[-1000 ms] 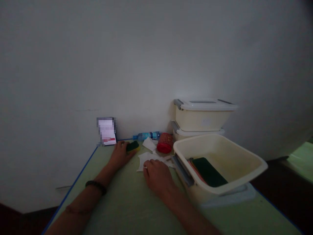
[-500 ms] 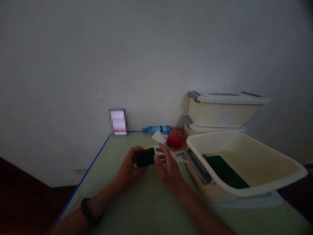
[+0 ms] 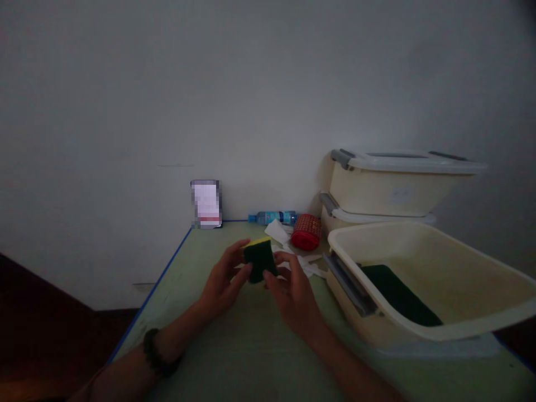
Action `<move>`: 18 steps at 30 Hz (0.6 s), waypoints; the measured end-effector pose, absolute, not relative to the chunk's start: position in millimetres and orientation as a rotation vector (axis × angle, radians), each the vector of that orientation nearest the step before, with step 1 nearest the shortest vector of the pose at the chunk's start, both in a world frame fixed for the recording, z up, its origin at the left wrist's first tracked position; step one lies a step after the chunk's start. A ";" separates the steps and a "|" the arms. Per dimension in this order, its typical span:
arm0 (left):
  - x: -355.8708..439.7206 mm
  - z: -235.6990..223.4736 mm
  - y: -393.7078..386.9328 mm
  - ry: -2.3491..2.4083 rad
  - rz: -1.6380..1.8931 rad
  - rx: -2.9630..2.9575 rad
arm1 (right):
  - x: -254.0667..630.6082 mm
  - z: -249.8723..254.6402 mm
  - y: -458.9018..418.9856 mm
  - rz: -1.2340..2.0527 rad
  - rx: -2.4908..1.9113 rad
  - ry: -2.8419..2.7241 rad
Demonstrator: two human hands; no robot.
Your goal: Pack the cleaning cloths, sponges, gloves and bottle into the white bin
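- well, we have the green-and-yellow sponge (image 3: pixel 260 262) between our hands above the middle of the table (image 3: pixel 234 352), its dark green face towards us and its yellow layer along the top
- our left hand (image 3: pixel 221 285) is partly closed, thumb on the front face and fingers around the left side
- our right hand (image 3: pixel 297 301) is half open and curled, thumb at the lower right corner and fingers by the right edge; we cannot tell how firmly they press
- we judge the sponge light and not fragile, the yellow layer soft and squeezable, the green face rougher and a little stiffer, so hardly slippery if dry
- we would hold it by the two side edges, thumbs in front and fingers behind, pinching gently so it keeps its shape
- beyond it we see white paper pieces (image 3: pixel 276 231) and a red container (image 3: pixel 307 233); near right stands an open bin (image 3: pixel 477 279) with a dark green pad (image 3: pixel 397 293) inside
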State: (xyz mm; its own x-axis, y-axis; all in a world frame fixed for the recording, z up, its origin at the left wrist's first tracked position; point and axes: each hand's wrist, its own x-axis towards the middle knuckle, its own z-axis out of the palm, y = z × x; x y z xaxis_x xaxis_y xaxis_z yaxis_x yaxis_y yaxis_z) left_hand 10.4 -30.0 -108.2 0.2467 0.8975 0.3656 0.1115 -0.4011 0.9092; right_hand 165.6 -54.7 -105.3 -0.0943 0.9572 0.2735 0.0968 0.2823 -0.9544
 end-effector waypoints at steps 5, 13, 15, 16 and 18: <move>8.3 -113.9 -27.2 0.908 1.238 1.802 | 164.4 -108.9 -54.9 0.970 -1.030 -1.417; 5.8 -102.0 -32.2 0.778 1.233 2.294 | 165.6 -111.4 -50.0 0.999 -0.983 -1.334; 6.5 -101.4 -31.5 0.811 1.271 2.356 | 166.5 -112.2 -47.8 0.954 -0.988 -1.353; 6.8 -101.6 -31.0 0.825 1.296 2.375 | 166.7 -112.5 -47.2 0.928 -0.989 -1.371; 7.3 -102.7 -30.1 0.840 1.337 2.401 | 166.8 -112.7 -47.0 0.896 -0.988 -1.404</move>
